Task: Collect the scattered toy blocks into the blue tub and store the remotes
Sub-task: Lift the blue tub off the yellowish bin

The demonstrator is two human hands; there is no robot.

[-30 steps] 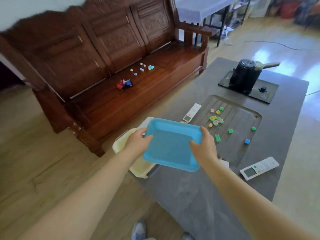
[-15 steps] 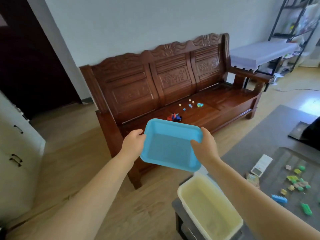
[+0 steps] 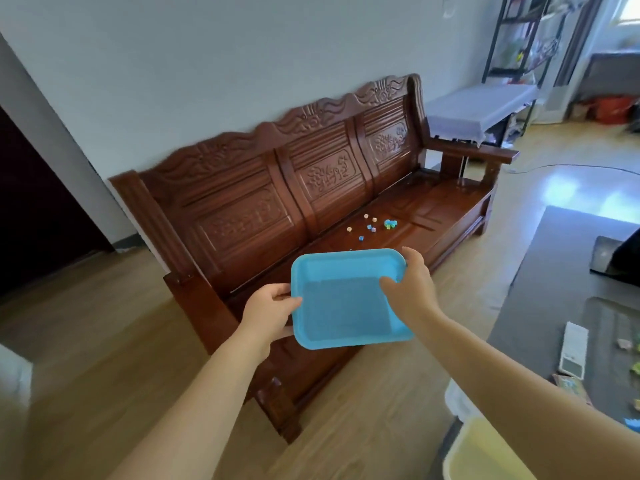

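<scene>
Swung closer to the wooden bench (image 3: 311,188) than half a second ago, the blue tub (image 3: 346,299) now hangs level over its seat, empty, the left hand (image 3: 270,313) gripping the left rim and the right hand (image 3: 412,285) curled over the right rim. Held just short of the scattered toy blocks (image 3: 372,225) on the seat, it looks ready to take them; a remote (image 3: 573,351) lies on the grey surface (image 3: 540,289) at right, its markings too blurred to read

Carved wooden bench (image 3: 311,188), grey table (image 3: 554,289), yellow tub (image 3: 485,455), metal shelf (image 3: 519,36), cloth-covered table (image 3: 478,105)
</scene>
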